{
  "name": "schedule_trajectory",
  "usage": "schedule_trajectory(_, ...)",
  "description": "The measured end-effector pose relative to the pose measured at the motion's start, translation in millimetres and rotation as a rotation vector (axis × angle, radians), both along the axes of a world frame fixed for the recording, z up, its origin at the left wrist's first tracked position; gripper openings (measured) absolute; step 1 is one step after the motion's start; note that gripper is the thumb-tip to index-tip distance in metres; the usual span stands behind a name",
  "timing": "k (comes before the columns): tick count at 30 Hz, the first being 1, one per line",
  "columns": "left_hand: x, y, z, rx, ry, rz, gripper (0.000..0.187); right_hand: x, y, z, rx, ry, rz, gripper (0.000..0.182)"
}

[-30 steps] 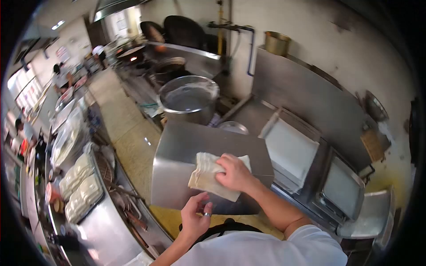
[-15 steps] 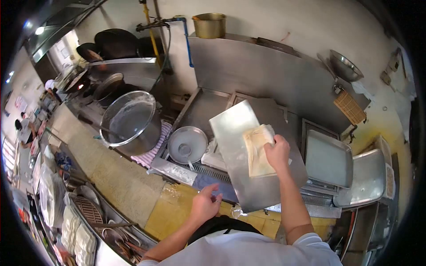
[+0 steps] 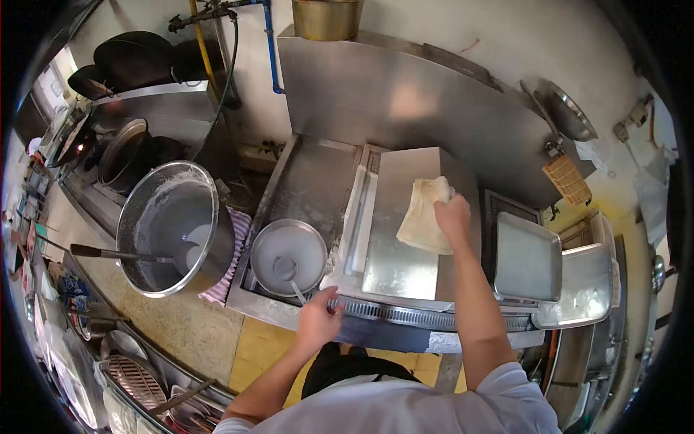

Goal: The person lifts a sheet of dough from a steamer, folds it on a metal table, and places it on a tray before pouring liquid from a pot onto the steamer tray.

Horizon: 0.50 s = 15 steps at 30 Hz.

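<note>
A folded cream cloth (image 3: pixel 423 220) is gripped at its right side by my right hand (image 3: pixel 453 215). It lies against a flat metal sheet (image 3: pixel 405 264) that covers the middle of the steel worktop. My left hand (image 3: pixel 318 318) is in front of the worktop edge with its fingers loosely curled and apart, nothing in them. Close to its fingertips is the handle of a small ladle (image 3: pixel 286 270), whose bowl rests in a round pan (image 3: pixel 289 239) of whitish liquid.
On the left, a large metal pot (image 3: pixel 134 271) with a long-handled ladle in it stands by a striped cloth (image 3: pixel 231 257). Rectangular trays (image 3: pixel 528 253) lie on the right. A steel backsplash (image 3: pixel 376 101) rises behind, with a brass-coloured pot (image 3: pixel 327 20) on top.
The metal sheet, earlier slanted with a corner over the front edge, now lies squarely on the worktop. My right hand and the cloth moved farther back over it. The view has shifted.
</note>
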<state>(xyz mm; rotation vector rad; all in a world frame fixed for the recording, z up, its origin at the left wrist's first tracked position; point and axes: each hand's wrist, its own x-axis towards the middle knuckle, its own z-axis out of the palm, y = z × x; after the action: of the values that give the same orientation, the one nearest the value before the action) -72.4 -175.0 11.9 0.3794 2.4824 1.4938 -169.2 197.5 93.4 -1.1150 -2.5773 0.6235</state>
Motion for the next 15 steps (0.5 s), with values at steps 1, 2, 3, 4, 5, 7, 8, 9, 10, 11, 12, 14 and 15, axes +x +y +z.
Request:
schedule_trajectory(1, -6.8, -0.4, 2.8, -0.010, -0.017, 0.001, 0.044, -9.2, 2.7, -4.6, -0.009, -0.018, -0.001, 0.048)
schedule_trajectory(2, -13.5, -0.6, 3.4, -0.020, -0.033, 0.003, 0.044, -18.9, 6.5, -12.4, -0.018, -0.034, -0.002, 0.048)
schedule_trajectory(3, -19.0, -0.7, 1.8, -0.029, -0.030, -0.003, 0.044, -26.0, 5.8, -14.1, -0.028, -0.051, -0.003, 0.048)
schedule_trajectory(4, -23.4, -1.1, 0.1, -0.038, -0.026, -0.010, 0.044, -31.3, 3.8, -16.2, -0.027, -0.059, -0.017, 0.046)
schedule_trajectory(5, -27.8, -1.2, -1.1, -0.045, -0.020, -0.018, 0.044, -36.7, 0.2, -18.3, -0.025, -0.066, -0.032, 0.044)
schedule_trajectory(7, -34.0, -0.3, 2.3, -0.053, -0.049, -0.040, 0.043, -44.4, -1.8, -22.6, -0.011, -0.056, -0.046, 0.042)
schedule_trajectory(8, -35.5, 0.3, 3.5, -0.057, -0.063, -0.049, 0.042, -48.1, -0.6, -29.4, 0.001, -0.042, -0.045, 0.041)
schedule_trajectory(9, -37.3, 0.5, 2.0, -0.055, -0.054, -0.054, 0.042, -51.9, -1.0, -33.4, 0.013, -0.026, -0.043, 0.041)
schedule_trajectory(10, -38.6, 0.8, -0.4, -0.052, -0.045, -0.058, 0.043, -54.9, -0.5, -36.7, 0.014, -0.028, -0.041, 0.041)
schedule_trajectory(11, -39.0, 0.4, -2.3, -0.050, -0.037, -0.063, 0.043, -56.7, 0.2, -39.9, 0.015, -0.030, -0.038, 0.042)
schedule_trajectory(12, -39.6, -0.2, -3.3, -0.059, -0.029, -0.065, 0.043, -58.4, 0.6, -42.2, 0.017, -0.033, -0.035, 0.042)
schedule_trajectory(14, -41.3, -0.6, -5.3, -0.074, -0.013, -0.069, 0.043, -60.6, 2.9, -46.0, 0.018, -0.065, -0.015, 0.042)
schedule_trajectory(15, -41.1, -1.1, -7.9, -0.064, -0.014, -0.066, 0.043, -60.1, 1.6, -45.1, 0.019, -0.081, -0.006, 0.042)
